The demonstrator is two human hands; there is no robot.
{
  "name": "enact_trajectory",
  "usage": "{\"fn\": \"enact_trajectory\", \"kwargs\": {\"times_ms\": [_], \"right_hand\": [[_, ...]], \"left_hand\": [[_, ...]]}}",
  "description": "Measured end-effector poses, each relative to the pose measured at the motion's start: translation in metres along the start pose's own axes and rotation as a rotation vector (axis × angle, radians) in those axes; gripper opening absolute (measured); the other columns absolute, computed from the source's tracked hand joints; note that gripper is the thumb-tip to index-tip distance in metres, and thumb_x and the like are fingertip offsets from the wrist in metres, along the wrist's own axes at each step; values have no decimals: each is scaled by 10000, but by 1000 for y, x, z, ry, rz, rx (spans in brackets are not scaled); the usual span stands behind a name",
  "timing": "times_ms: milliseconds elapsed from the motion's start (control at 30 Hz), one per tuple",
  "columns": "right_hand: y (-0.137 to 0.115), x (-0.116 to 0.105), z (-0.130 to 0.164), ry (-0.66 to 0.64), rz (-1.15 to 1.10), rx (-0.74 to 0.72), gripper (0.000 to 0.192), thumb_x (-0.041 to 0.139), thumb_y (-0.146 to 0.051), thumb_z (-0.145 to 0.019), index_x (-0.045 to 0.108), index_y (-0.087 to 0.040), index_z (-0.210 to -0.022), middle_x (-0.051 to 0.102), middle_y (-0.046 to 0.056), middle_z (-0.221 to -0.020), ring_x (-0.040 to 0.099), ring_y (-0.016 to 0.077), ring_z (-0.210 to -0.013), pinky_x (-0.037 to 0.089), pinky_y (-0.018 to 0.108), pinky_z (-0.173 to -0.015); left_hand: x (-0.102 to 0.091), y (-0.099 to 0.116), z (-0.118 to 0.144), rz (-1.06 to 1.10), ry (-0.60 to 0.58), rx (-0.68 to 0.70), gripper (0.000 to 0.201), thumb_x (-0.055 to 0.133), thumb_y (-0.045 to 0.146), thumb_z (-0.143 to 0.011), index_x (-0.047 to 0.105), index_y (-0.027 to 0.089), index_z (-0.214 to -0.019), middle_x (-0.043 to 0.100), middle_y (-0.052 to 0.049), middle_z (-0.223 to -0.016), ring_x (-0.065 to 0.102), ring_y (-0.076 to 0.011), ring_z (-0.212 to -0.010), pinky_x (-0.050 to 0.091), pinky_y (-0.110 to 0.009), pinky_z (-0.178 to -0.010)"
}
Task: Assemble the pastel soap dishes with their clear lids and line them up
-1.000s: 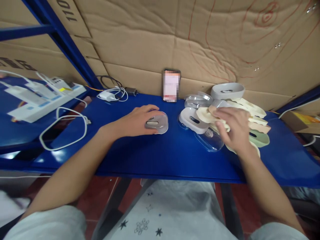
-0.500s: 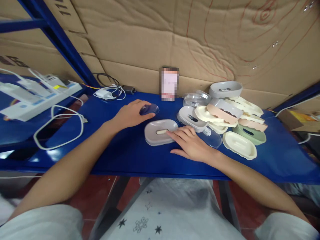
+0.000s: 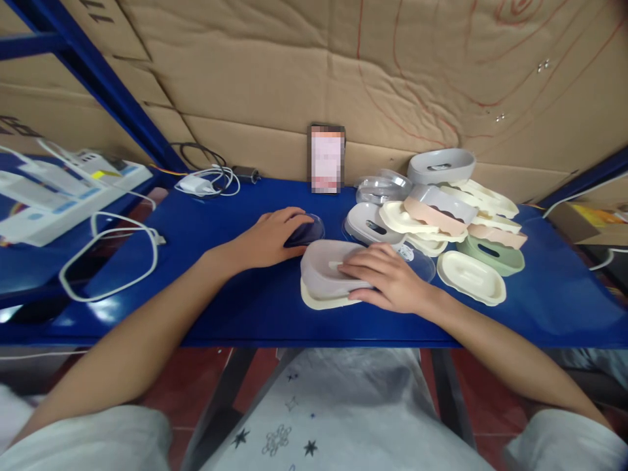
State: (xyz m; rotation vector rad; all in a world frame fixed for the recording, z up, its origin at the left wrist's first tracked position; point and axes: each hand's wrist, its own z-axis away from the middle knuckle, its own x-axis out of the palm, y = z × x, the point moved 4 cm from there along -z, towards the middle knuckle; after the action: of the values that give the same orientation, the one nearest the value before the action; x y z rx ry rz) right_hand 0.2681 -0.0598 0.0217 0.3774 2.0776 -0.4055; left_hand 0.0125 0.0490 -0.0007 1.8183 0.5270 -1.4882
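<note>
Head view: grey tray now seated on cream base.
Right hand (image 3: 387, 281) flat atop grey tray (image 3: 326, 268), pressing onto cream base (image 3: 318, 302), previously absent; left hand (image 3: 272, 235) cupped over clear lid (image 3: 309, 230) on blue table (image 3: 220, 288).

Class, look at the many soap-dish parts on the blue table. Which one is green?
The green tray, at the pile's right edge, just behind the lone cream tray. The others are cream, pink, grey or clear.
</note>
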Motion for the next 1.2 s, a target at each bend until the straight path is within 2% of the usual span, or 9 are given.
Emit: {"fn": "enact_trajectory", "kwargs": {"times_ms": [133, 267, 400, 600, 700, 767, 967, 1100, 1200], "right_hand": [[-4, -29, 5, 153, 115, -20, 515, 593, -495, -1086, 586, -199, -1508, 765, 113, -1290, 702, 264, -1206, 497, 432, -1048], [29, -78, 26, 324, 486, 254, 483, 593, -529, -1070, 602, -308, -1500, 743, 99, -1347, 673, 333, -1273, 440, 527, -1118], [90, -138, 74, 587, 707, 615, 563, 491, -603, -1074, 701, -173, -1372, 740, 205, -1256, 688, 360, -1197, 451, 529, -1065], [142, -184, 140, 592, 496, 802, 476, 672, -517, -920, 805, -144, -1184, 798, 168, -1037, 709, 260, -879, 505, 384, -801], [138, -187, 148, 669, 341, 816, 431, 705, -478, -871, 824, -143, -1115, 798, 143, -963, 677, 233, -798, 484, 371, -727], [135, -180, 140, 589, 335, 856, 414, 707, -463, -859, 827, -161, -1115, 807, 141, -985, 671, 229, -792, 488, 373, -729], [127, -161, 110, 350, 453, 740, 450, 653, -391, -911, 771, -211, -1307, 786, 153, -1297, 724, 279, -1145, 495, 403, -1026], [129, -159, 107, 362, 537, 784, 443, 586, -437, -984, 731, -199, -1330, 774, 170, -1311, 708, 291, -1224, 491, 429, -1063], [106, -150, 90, 519, 639, 635, 469, 457, -477, -1072, 717, -183, -1329, 756, 190, -1313, 685, 325, -1272, 465, 500, -1103]], "left_hand": [[-5, 17, 4, -5, 70, 58, 501, 413, 429, -1100, 499, 255, -1562, 426, -159, -1696, 363, -369, -1599, 227, -675, -1287], [-14, 46, 9, 62, 136, 236, 418, 481, 506, -1108, 669, 238, -1368, 637, -131, -1475, 576, -315, -1406, 384, -511, -1217], [-6, 79, 16, 28, -25, 352, 477, 767, 606, -936, 736, 255, -1258, 687, -103, -1350, 642, -338, -1254, 427, -508, -1160], [7, 94, 23, -31, -150, 381, 590, 834, 436, -894, 654, 221, -1413, 596, -140, -1523, 577, -369, -1383, 426, -500, -1182], [8, 88, 23, -22, -116, 371, 551, 774, 348, -918, 628, 222, -1434, 568, -129, -1580, 554, -355, -1435, 395, -492, -1221], [10, 84, 22, -12, -104, 370, 551, 752, 309, -913, 617, 230, -1441, 544, -122, -1618, 534, -347, -1470, 385, -487, -1235], [13, 82, 20, 90, -80, 385, 509, 708, 262, -929, 623, 229, -1430, 616, -120, -1564, 521, -323, -1509, 384, -497, -1254], [8, 85, 19, 234, -61, 400, 162, 676, 285, -974, 734, 253, -1121, 716, -77, -1421, 617, -290, -1409, 435, -478, -1217], [-2, 87, 20, 358, -52, 368, 144, 655, 367, -1018, 729, 246, -1048, 699, -80, -1445, 685, -263, -1305, 486, -444, -1172]]}}
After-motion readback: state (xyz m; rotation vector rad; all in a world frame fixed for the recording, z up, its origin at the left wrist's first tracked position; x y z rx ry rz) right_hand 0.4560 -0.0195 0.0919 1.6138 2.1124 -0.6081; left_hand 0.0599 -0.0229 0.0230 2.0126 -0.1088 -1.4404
